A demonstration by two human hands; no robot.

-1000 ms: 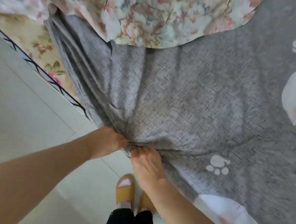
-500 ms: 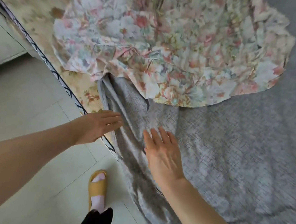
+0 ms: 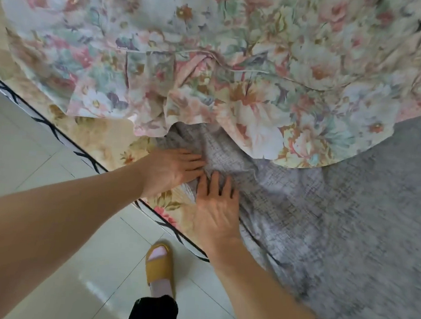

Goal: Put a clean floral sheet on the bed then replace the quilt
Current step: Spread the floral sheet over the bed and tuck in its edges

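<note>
Hands lie flat on the bed near the middle of the frame. Our left hand (image 3: 172, 168) rests with straight fingers, close together, on the corner of the grey sheet (image 3: 336, 228), and it partly lies also on the mattress (image 3: 102, 133) with its beige flower pattern. Our right hand (image 3: 216, 211) is just below and to the right of it, palm down, fingers straight and a little spread, pressing the same grey cloth near its edge. The fingertips of both hands almost touch each other. Neither hand holds anything.

The grey sheet covers the right and lower right part of the frame, and it is wrinkled where our hands are. The floral sheet (image 3: 210, 60) fills the whole upper part of the frame, bunched in many folds, and its lower edge lies over the grey sheet just above our hands.

At the left we see the dark edging (image 3: 49, 124) of the mattress running diagonally, and beside it the pale tiled floor (image 3: 27, 163). At the bottom centre one foot in a yellow slipper (image 3: 160, 264) stands on the tiles.
</note>
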